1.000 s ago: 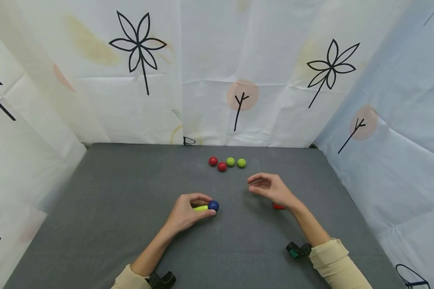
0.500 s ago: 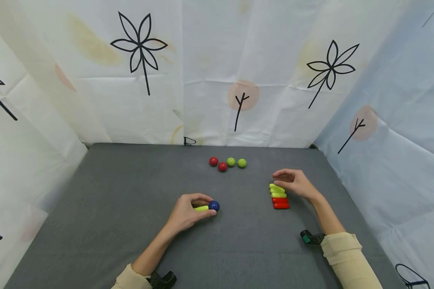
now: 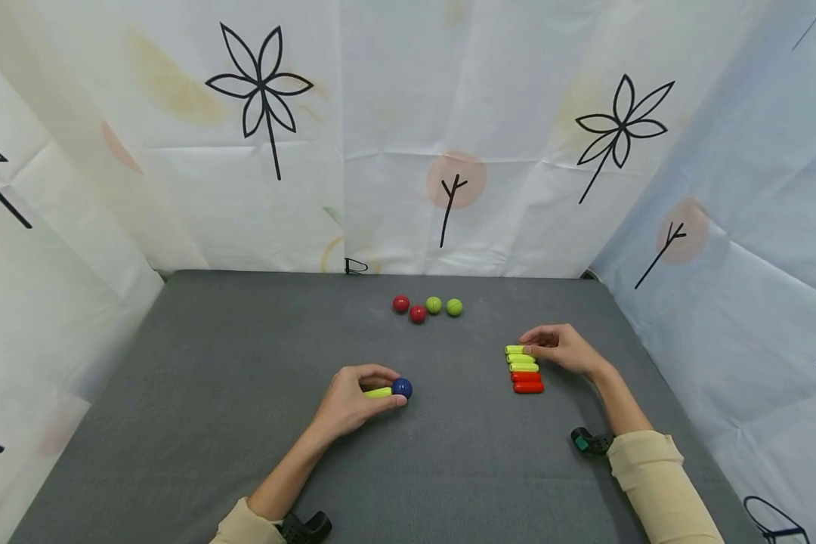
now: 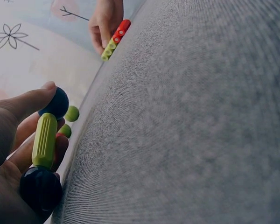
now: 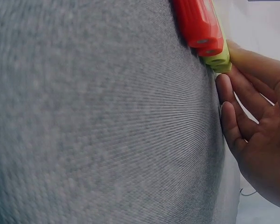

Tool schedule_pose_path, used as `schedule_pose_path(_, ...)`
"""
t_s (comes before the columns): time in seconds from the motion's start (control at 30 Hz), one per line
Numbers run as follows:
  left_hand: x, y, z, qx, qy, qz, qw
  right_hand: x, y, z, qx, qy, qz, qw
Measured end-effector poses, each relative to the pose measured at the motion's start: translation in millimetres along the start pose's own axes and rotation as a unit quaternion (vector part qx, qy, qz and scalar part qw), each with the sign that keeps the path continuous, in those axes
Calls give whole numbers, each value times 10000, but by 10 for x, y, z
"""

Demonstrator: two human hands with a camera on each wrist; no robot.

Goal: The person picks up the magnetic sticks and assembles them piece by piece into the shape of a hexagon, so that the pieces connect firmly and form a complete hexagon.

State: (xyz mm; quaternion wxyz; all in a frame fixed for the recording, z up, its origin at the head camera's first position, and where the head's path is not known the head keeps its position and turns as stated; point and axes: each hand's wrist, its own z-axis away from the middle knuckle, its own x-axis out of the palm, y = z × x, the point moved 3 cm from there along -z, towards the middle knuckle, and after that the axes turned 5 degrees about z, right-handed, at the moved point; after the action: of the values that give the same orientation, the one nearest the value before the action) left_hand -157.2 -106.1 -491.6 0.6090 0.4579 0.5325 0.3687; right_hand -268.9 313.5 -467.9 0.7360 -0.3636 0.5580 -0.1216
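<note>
My left hand grips a yellow-green ribbed rod with a ball on each end. The blue ball is under the thumb, and the darker ball sits against the palm. On the right, my right hand pinches the farthest yellow-green rod of a row, thumb across its right end and fingers behind it. Nearer in the same row lie more yellow-green rods and two red rods, side by side. The right wrist view shows the red rods' ends close up.
Two red balls and two green balls lie near the back edge of the grey table. Patterned white curtains stand behind the table and along both sides.
My right hand has moved right from the table's middle, uncovering the row of rods, then lowered onto the farthest one. My left hand has stayed in place with its rod and balls.
</note>
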Motion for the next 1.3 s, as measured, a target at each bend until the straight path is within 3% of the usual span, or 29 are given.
schedule_pose_path(0.3,0,-2,3,9,-6,34,10000,-40,-28,29,-61,279,9,9996)
schedule_pose_path(0.53,-4,-6,9,-13,12,68,10000,3,-252,56,-229,518,-388,9976)
schedule_pose_path(1.0,1,4,3,14,14,81,10000,467,-965,53,-994,184,-987,9900)
schedule_pose_path(1.3,0,16,2,-3,36,37,10000,774,-1247,9,-1197,-92,-1307,9841)
